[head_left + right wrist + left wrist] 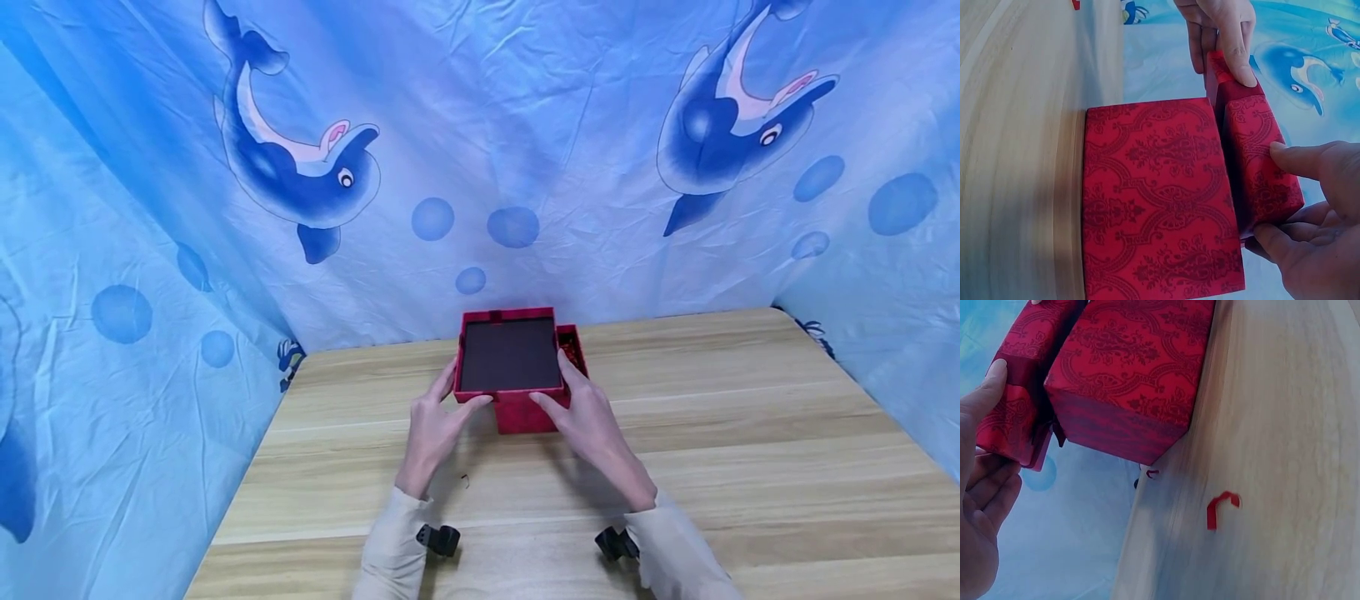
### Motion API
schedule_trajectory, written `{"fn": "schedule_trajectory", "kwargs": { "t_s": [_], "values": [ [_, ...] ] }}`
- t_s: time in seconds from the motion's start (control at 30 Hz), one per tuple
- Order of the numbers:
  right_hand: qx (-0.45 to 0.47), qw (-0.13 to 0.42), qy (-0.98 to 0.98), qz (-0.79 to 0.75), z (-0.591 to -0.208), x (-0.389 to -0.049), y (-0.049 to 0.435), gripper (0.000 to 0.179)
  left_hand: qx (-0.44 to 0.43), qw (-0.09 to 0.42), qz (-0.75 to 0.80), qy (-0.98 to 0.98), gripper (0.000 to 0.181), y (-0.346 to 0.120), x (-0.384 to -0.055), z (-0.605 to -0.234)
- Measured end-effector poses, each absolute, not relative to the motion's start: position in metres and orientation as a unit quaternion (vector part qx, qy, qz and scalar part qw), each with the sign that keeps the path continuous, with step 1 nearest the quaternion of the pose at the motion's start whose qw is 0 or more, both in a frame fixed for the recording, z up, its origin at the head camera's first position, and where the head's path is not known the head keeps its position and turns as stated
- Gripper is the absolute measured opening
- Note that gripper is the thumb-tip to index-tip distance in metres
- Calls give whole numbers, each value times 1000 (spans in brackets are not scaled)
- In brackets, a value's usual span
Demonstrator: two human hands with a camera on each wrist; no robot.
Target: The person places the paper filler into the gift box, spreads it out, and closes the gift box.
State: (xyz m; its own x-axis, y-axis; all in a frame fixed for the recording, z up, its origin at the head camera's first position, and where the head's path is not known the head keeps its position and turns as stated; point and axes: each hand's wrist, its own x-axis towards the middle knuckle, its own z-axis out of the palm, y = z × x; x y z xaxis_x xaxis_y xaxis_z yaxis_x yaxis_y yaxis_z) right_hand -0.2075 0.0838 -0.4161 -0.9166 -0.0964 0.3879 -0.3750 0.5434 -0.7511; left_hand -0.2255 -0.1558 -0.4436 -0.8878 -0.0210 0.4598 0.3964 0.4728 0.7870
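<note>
Both hands hold a shallow red box lid (510, 354), its dark flat inside facing up. My left hand (435, 421) grips the left side, thumb along the near edge; in the left wrist view that thumb presses a plain ribbon band. My right hand (592, 417) grips the right near corner with thumb and fingers. Close under the lid stands a deeper red patterned box (1160, 200) on the table. In the head view, the lid overlaps most of the box; its right rim shows, with something red inside.
A short curled red ribbon scrap (1219, 506) lies on the wooden table (712, 417), nearer than the box. Behind the table hangs a blue cloth (517, 125) printed with dolphins. Black wrist devices (438, 540) sit by both sleeves.
</note>
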Motion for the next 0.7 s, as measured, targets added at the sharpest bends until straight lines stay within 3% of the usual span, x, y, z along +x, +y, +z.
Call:
{"fn": "schedule_trajectory", "kwargs": {
  "t_s": [0.7],
  "values": [
    [119, 130, -871, 459, -414, -209, 107, 83, -116, 210, -494, -836, 83, -132, -228, -444]
  ]
}}
